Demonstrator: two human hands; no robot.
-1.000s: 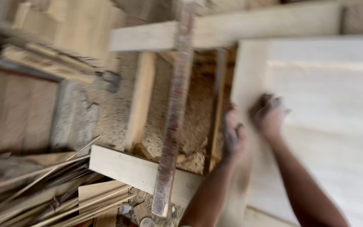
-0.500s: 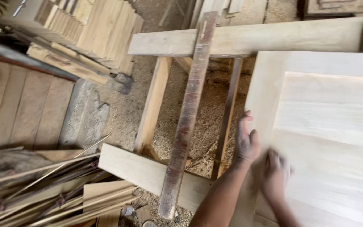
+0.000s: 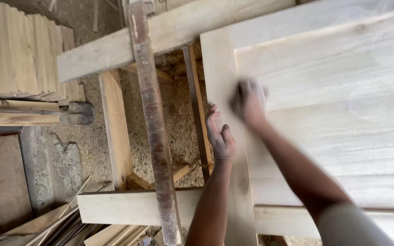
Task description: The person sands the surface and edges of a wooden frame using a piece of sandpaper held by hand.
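A large pale wooden door panel (image 3: 343, 91) lies flat and fills the right side of the head view. My left hand (image 3: 220, 134) grips the outer edge of its left frame board (image 3: 220, 64), thumb on top and fingers over the side. My right hand (image 3: 248, 101) is blurred by motion and presses on the joint between that frame board and the inner panel. It is closed over a small greyish pad or sheet (image 3: 257, 87), whose kind I cannot tell. My right forearm crosses the panel from the lower right.
The door rests on a trestle of pale beams, one at the top (image 3: 96, 54) and one at the bottom (image 3: 128, 207), crossed by a dark worn plank (image 3: 153, 123). Wood shavings (image 3: 178, 114) cover the floor beneath. Stacked boards (image 3: 19, 50) lie upper left, thin strips (image 3: 64, 223) lower left.
My right hand has swept from the near part of the frame board up to its far part. The view has shifted left and turned. My left hand keeps its grip on the edge.
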